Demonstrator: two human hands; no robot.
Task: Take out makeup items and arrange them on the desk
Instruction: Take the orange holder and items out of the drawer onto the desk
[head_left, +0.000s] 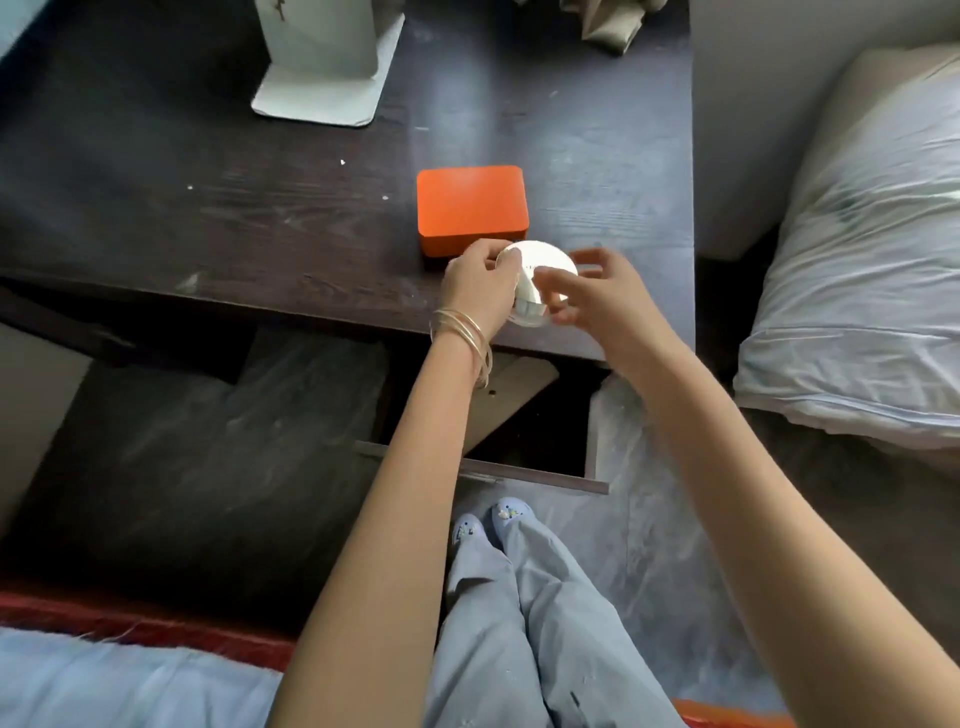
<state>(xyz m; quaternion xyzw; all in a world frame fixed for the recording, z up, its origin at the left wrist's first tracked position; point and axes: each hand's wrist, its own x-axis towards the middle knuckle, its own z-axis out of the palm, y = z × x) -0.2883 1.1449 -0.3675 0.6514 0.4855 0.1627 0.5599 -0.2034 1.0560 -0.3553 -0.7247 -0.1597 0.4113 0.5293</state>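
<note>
1. Both hands were on one round white compact (540, 270): the left hand (480, 288) pinched its left rim between thumb and fingers, and the right hand (597, 291) had fingers spread across its top and right side.
2. That compact sat at the desk's (260, 228) near edge, just in front of the orange box (471, 208) and seemingly touching it, though motion blur hid whether it rested fully on the wood.
3. To finish the placement well, I judged it best to lower it flat, keep it clear of the edge, square it beside the box, and let go one hand at a time.
4. Counted: one compact, one orange box, one white stand (322, 62) at the back, one open drawer (519, 426) below, and several thin bangles (462, 332) on the left wrist.
</note>
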